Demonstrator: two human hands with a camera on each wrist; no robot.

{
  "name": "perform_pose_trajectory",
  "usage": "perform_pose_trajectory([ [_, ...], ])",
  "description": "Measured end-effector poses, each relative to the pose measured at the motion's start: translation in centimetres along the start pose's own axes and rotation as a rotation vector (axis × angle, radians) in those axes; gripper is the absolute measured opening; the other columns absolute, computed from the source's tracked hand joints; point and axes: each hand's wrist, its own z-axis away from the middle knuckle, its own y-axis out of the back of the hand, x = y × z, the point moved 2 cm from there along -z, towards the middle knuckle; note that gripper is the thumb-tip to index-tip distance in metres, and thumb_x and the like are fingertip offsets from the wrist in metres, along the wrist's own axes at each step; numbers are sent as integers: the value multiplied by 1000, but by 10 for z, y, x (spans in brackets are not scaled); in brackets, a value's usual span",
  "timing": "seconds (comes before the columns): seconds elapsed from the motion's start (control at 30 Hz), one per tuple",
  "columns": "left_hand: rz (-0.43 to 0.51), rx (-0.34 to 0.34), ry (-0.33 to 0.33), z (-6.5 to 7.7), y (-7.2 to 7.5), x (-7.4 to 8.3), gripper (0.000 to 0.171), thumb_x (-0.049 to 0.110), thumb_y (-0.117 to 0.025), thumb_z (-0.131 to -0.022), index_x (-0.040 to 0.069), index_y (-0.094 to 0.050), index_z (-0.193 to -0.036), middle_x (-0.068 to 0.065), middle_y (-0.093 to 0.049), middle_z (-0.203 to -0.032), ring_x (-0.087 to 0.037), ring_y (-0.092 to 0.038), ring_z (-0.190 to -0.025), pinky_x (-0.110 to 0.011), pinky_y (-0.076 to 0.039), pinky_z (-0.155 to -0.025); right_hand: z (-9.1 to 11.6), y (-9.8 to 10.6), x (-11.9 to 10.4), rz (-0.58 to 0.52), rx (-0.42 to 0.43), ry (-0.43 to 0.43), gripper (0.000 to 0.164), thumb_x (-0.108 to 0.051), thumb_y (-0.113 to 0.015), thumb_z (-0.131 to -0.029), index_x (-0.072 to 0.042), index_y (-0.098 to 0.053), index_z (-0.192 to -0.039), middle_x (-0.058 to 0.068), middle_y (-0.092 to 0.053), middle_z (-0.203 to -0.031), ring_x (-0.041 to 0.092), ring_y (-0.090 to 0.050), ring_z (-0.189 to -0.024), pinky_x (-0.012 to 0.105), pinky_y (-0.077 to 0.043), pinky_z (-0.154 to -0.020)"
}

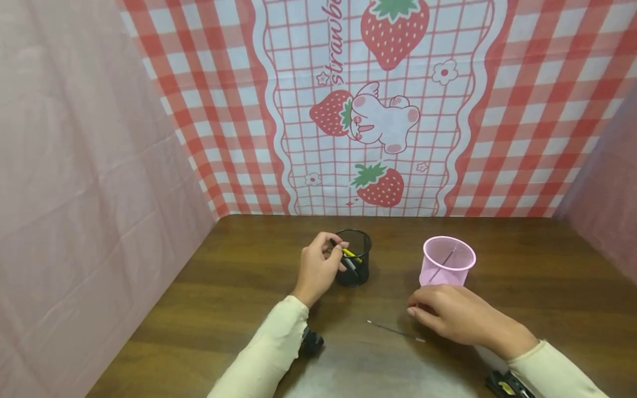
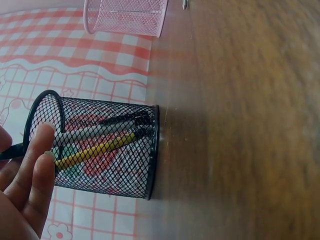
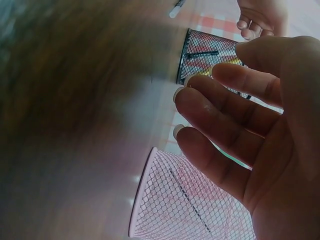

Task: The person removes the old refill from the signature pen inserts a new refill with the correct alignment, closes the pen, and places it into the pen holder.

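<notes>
The left hand (image 1: 320,262) is at the rim of a black mesh pen cup (image 1: 362,271), pinching a slim black pen (image 2: 11,152) between thumb and fingers. Inside that cup lean a yellow pen (image 2: 95,151) and a grey-white pen (image 2: 95,132). The right hand (image 1: 455,315) hovers in front of a pink mesh cup (image 1: 448,268), its fingers loosely bent and holding nothing. One thin dark stick (image 1: 443,264) slants inside the pink cup. On the table, left of the right hand, lies a thin dark rod (image 1: 395,330) with pale ends.
Both cups stand on a brown wooden table (image 1: 239,287), the pink one to the right. Behind it hangs a red-and-white checked strawberry cloth (image 1: 209,110). Pale pink cloth (image 1: 99,166) closes off the left side. Black camera mounts (image 1: 311,341) sit at the wrists.
</notes>
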Motion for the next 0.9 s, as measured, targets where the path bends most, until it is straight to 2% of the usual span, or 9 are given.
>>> perform_pose_trajectory([
  [0.13,25,17,-45,-1,2,9,9,-14,-54,-93,-14,-60,-100,-24,-71,-95,-42,-65,-60,-45,-58,-54,0,2,0,0,2,-2,6,-31,-70,-95,-27,-70,-91,-24,-61,-87,-4,-57,-75,30,-52,-64],
  [0.33,15,51,-64,-2,1,8,11,-14,-55,-93,-12,-63,-101,-22,-70,-93,-40,-65,-59,-45,-58,-54,-2,2,2,17,27,13,4,-29,-71,-94,-27,-70,-90,-25,-60,-86,-6,-57,-75,29,-52,-65],
  [0.53,17,36,-69,1,-1,6,12,-14,-55,-93,-14,-63,-101,-22,-71,-95,-39,-65,-57,-49,-57,-53,1,2,4,21,18,4,4,-28,-71,-94,-28,-70,-90,-25,-59,-86,-6,-56,-75,29,-52,-64],
  [0.6,11,42,-81,1,0,6,12,-15,-55,-93,-14,-64,-100,-21,-71,-95,-38,-65,-56,-48,-57,-52,0,3,5,25,20,0,5,-29,-71,-94,-28,-70,-90,-26,-59,-86,-6,-57,-76,29,-53,-66],
  [0.7,-9,59,-101,-1,3,7,12,-16,-55,-92,-14,-65,-99,-20,-71,-95,-36,-65,-55,-37,-57,-51,-2,10,7,34,21,-25,4,-28,-72,-93,-28,-70,-90,-26,-58,-86,-6,-56,-77,32,-54,-67],
  [0.83,-36,58,-106,-4,3,-15,14,-11,-57,-94,-7,-69,-101,-12,-72,-98,-27,-67,-56,-27,-54,-50,0,22,9,65,56,-78,11,-25,-75,-90,-32,-67,-89,-28,-55,-83,-6,-53,-75,32,-52,-65],
  [0.9,-45,51,-114,-4,2,-26,15,-8,-58,-95,-2,-70,-102,-8,-72,-99,-23,-67,-57,-27,-54,-51,3,27,9,84,81,-101,15,-24,-76,-89,-34,-65,-89,-29,-54,-83,-6,-53,-74,32,-51,-64],
])
